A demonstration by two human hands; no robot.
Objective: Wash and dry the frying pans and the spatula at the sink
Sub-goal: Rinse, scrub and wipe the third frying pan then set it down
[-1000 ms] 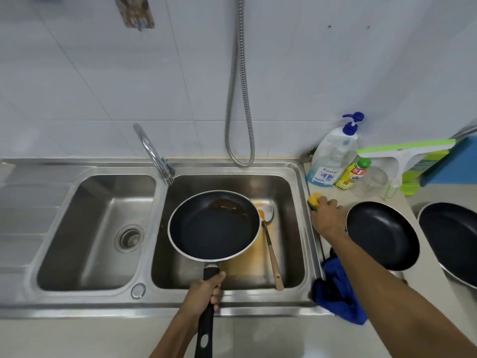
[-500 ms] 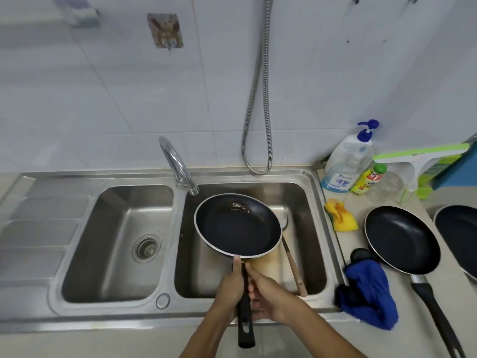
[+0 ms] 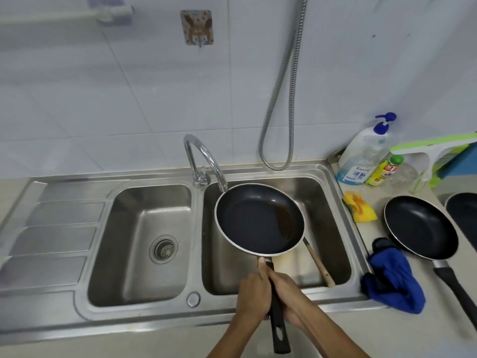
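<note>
Frying pans number three, all dark inside. The steel sink (image 3: 154, 324) is the largest thing, with two basins and one ribbed drainer at its left. The left basin (image 3: 144, 228) has one drain strainer (image 3: 164, 249) in its floor. The right basin (image 3: 333, 215) holds one pale board (image 3: 286, 264) lying flat and one spatula (image 3: 318, 264). The spatula's wooden handle points to the near right corner, and its blade is hidden under the pan above.

One tap (image 3: 204, 161) stands on the rim between the basins. One metal hose (image 3: 284, 99) loops down the tiled wall. The bench (image 3: 374, 332) runs along the front and right.

The held pan (image 3: 258, 218) hangs roughly level over the right basin. Its far rim is just beside the spout, and a brown smear marks its right side. The left grip (image 3: 251, 295) and the right grip (image 3: 291, 298), both bare hands, are curled round its black handle above the sink's front rim.

The second pan (image 3: 420, 228) lies on the bench right of the sink. The third pan (image 3: 464, 215) is cut off by the frame edge.

One blue cloth (image 3: 395, 282) is bunched at the sink's near right corner, just beside the second pan. One yellow sponge (image 3: 360, 208) lies by the right rim. One squeegee (image 3: 433, 148), one pump bottle (image 3: 361, 156), one clear jar (image 3: 405, 177) and one small yellow bottle (image 3: 382, 169) crowd the back right corner.
</note>
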